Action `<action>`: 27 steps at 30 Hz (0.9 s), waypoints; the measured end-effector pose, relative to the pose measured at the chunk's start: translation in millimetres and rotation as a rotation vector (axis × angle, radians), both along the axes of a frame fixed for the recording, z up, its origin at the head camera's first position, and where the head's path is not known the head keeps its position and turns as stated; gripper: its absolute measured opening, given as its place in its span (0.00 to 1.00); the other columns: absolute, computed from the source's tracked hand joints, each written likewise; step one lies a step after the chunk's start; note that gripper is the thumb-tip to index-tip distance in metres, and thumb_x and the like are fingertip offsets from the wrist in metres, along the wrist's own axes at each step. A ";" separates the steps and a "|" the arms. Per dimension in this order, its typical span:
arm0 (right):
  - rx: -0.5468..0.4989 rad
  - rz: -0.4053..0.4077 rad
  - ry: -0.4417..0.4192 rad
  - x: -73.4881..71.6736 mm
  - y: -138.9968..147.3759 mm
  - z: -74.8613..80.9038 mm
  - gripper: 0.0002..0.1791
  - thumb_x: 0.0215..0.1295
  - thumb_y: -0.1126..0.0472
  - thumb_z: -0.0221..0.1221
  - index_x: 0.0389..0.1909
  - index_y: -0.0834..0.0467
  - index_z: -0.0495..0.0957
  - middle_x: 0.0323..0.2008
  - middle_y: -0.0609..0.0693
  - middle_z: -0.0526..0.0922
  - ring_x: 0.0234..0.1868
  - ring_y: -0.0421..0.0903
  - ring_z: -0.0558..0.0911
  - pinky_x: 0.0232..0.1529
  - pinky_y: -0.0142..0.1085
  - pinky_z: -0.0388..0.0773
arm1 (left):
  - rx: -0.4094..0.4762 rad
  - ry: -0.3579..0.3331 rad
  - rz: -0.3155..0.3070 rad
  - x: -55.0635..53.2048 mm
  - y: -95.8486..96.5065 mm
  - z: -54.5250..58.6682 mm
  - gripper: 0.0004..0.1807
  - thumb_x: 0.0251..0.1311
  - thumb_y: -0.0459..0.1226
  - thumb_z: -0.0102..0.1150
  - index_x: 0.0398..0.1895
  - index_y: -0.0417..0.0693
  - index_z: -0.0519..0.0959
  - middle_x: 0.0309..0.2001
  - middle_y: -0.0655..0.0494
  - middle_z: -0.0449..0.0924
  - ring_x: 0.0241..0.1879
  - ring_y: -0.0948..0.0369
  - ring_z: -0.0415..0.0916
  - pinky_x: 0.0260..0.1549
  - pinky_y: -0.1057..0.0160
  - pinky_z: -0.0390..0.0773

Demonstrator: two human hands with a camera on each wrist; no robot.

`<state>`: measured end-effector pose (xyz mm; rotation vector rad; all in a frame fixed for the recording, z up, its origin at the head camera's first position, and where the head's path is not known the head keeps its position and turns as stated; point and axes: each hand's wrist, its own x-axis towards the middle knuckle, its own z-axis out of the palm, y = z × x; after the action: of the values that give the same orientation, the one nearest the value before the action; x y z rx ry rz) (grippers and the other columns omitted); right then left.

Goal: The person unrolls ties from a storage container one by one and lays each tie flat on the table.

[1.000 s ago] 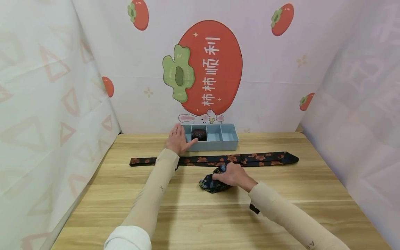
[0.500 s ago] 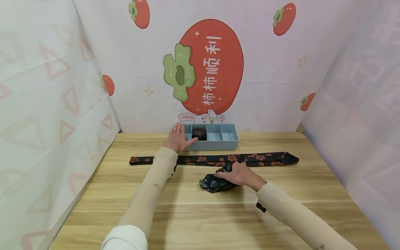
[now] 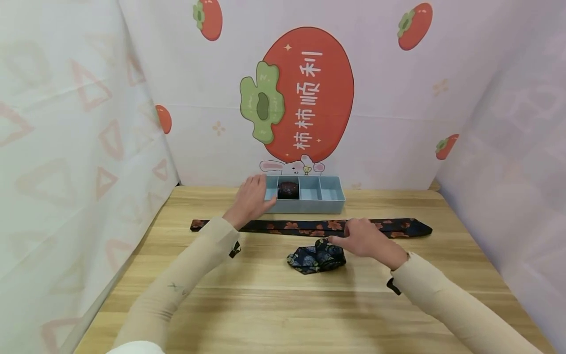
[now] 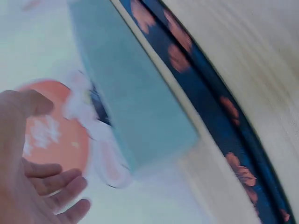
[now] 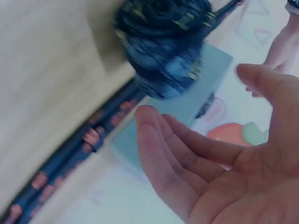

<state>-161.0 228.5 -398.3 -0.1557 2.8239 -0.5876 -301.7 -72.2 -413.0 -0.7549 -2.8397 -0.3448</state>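
Note:
A dark blue patterned necktie, rolled into a bundle (image 3: 316,258), lies on the table in the head view. My right hand (image 3: 364,238) is at its upper right, thumb overlapping its top edge in that view. In the right wrist view the fingers (image 5: 154,149) curve loosely, with a gap between them and the rolled necktie (image 5: 163,51). My left hand (image 3: 251,199) hovers by the left end of a pale blue divided box (image 3: 309,206), hiding part of it. The left wrist view shows that hand (image 4: 28,182) holding nothing, apart from the box (image 4: 135,93).
One compartment of the box holds a dark reddish roll (image 3: 288,190). Between box and rolled necktie stretches a long flat necktie (image 3: 411,227) with orange flowers, partly behind both hands. A white printed cloth (image 3: 389,147) stands behind the wooden table (image 3: 274,314).
My right hand has let go of the rolled necktie and moved right. My left hand has lifted slightly off the box's end. The head view has shifted a little.

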 end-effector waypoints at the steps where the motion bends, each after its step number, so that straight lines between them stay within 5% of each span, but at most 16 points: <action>1: -0.011 0.026 0.019 0.2 1.2 4.6 0.33 0.73 0.43 0.64 0.11 0.49 0.62 0.10 0.41 0.55 0.12 0.39 0.53 0.19 0.33 0.57 | 0.029 -0.013 -0.016 7.2 -0.2 3.9 0.37 0.74 0.50 0.59 0.72 0.30 0.67 0.65 0.34 0.75 0.62 0.42 0.76 0.64 0.45 0.79; 4: -0.044 0.109 0.081 -0.1 1.7 16.1 0.21 0.71 0.53 0.67 0.21 0.55 0.72 0.13 0.43 0.62 0.14 0.40 0.59 0.23 0.34 0.61 | 0.154 -0.113 -0.093 27.5 1.3 13.2 0.33 0.71 0.45 0.62 0.69 0.31 0.70 0.59 0.36 0.79 0.54 0.46 0.80 0.54 0.47 0.84; 8: -0.058 0.202 0.151 -2.4 -4.2 25.9 0.09 0.68 0.59 0.69 0.38 0.62 0.83 0.20 0.46 0.76 0.21 0.39 0.72 0.32 0.39 0.77 | 0.278 -0.331 -0.204 50.9 10.8 16.8 0.28 0.69 0.40 0.62 0.67 0.33 0.72 0.54 0.41 0.82 0.45 0.54 0.82 0.51 0.50 0.85; 15: -0.064 0.267 0.136 -8.1 -23.2 27.5 0.10 0.65 0.63 0.71 0.43 0.64 0.85 0.30 0.49 0.84 0.28 0.39 0.79 0.39 0.41 0.84 | 0.267 -0.633 -0.300 80.6 38.9 -6.4 0.26 0.70 0.40 0.64 0.65 0.35 0.74 0.55 0.43 0.83 0.50 0.56 0.83 0.57 0.53 0.83; 21: -0.055 0.273 0.097 -14.6 -37.9 16.0 0.09 0.64 0.65 0.70 0.42 0.64 0.84 0.24 0.47 0.80 0.23 0.39 0.74 0.34 0.36 0.78 | 0.217 -0.653 -0.339 92.8 55.0 -30.5 0.27 0.68 0.38 0.68 0.65 0.34 0.74 0.52 0.45 0.83 0.49 0.55 0.82 0.55 0.52 0.83; 27: -0.083 0.253 0.063 -15.9 -46.2 -1.1 0.09 0.62 0.67 0.72 0.41 0.65 0.85 0.27 0.49 0.83 0.26 0.40 0.78 0.34 0.37 0.82 | 0.183 -0.613 -0.366 91.1 64.1 -54.4 0.22 0.63 0.39 0.71 0.57 0.37 0.79 0.42 0.49 0.83 0.34 0.65 0.74 0.40 0.66 0.77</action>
<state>-176.8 182.3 -399.3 -0.5466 2.7782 -0.6510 -210.5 -8.1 -467.4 -1.3196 -3.1204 -1.0347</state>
